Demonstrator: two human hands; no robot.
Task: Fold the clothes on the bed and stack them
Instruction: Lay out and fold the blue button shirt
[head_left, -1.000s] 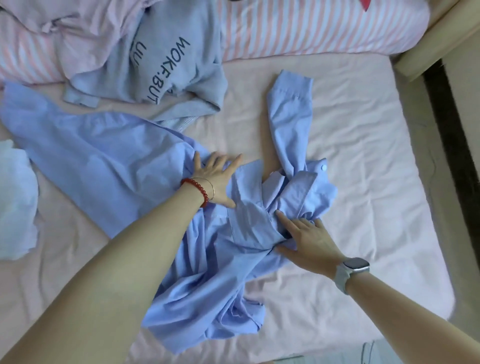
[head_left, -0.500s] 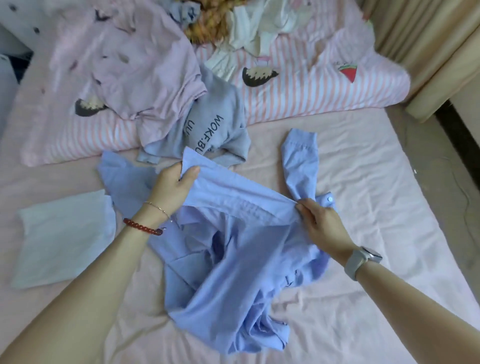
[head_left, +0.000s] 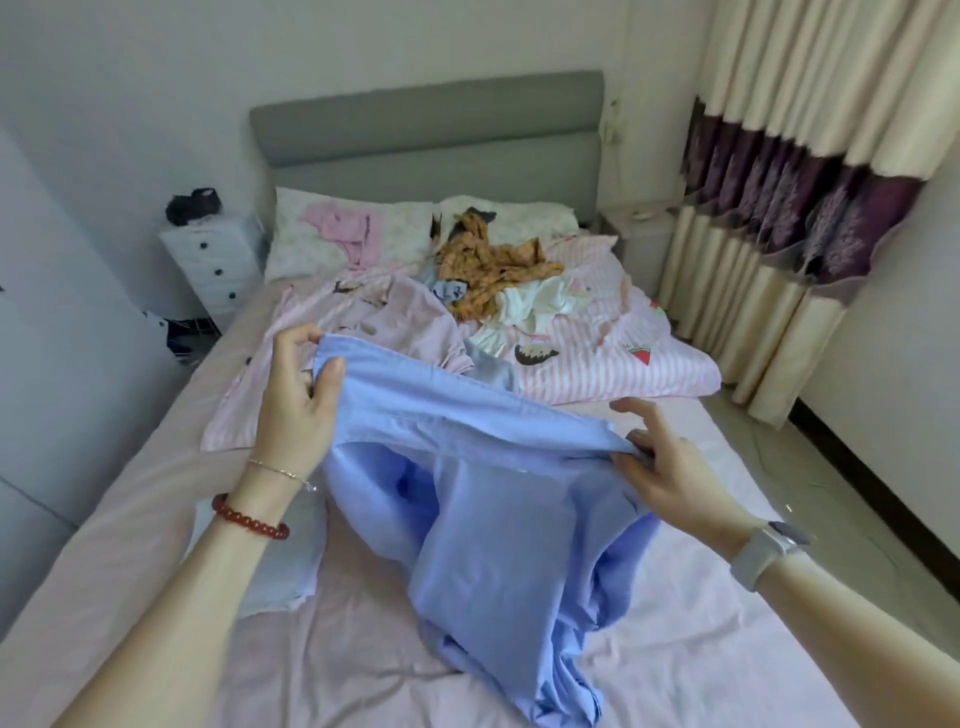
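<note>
- My left hand (head_left: 298, 395) pinches one end of the blue shirt (head_left: 483, 509) by its top edge, thumb over the cloth.
- My right hand (head_left: 670, 467) grips the other end — thumb and forefinger clamped, the other fingers spread loose.
- The shirt hangs between both hands, its lower part trailing onto the pink bed sheet (head_left: 156, 545).
- Under my left wrist lies a folded pale garment (head_left: 280, 571).
- Beyond my hands — an unfolded clothes pile (head_left: 498, 286) on the striped quilt (head_left: 623, 369).
</note>
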